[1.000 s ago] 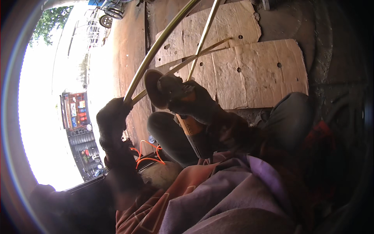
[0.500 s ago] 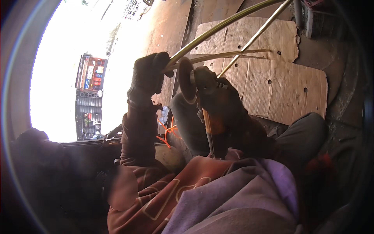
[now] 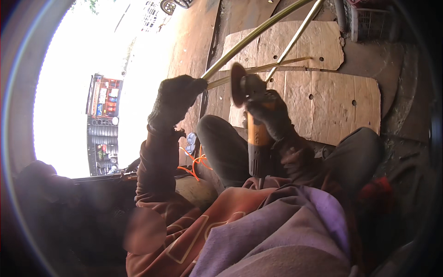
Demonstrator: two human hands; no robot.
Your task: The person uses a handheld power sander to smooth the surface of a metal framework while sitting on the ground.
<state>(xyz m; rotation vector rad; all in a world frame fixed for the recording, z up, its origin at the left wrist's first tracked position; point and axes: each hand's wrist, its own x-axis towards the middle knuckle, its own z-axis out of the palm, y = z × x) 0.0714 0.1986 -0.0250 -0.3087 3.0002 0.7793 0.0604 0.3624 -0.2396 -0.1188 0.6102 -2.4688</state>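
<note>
My left hand (image 3: 174, 100), in a dark glove, is closed round the end of a brass-coloured metal bar frame (image 3: 258, 33). Long bars of it stretch away to the upper right, and a thinner one lies across them. In my gloved right hand (image 3: 274, 113) is an angle grinder (image 3: 258, 138) with an orange-yellow and dark body. Its brownish disc (image 3: 238, 85) faces left, beside the thinner bar and right of my left hand. Whether the disc touches that bar, I cannot tell. The grinder's cord end points down toward my lap.
Cardboard sheets (image 3: 323, 104) with punched holes lie on the floor ahead. An orange cord or hose (image 3: 198, 161) curls by my left knee. A crate (image 3: 369, 24) stands at the far right. Bright outdoor ground, with a stall or shelf (image 3: 104, 120), opens on the left.
The grinder has shifted right, away from my left hand, and now stands more upright with its body in plain sight. My left hand sits slightly lower in the picture, still gripping the frame.
</note>
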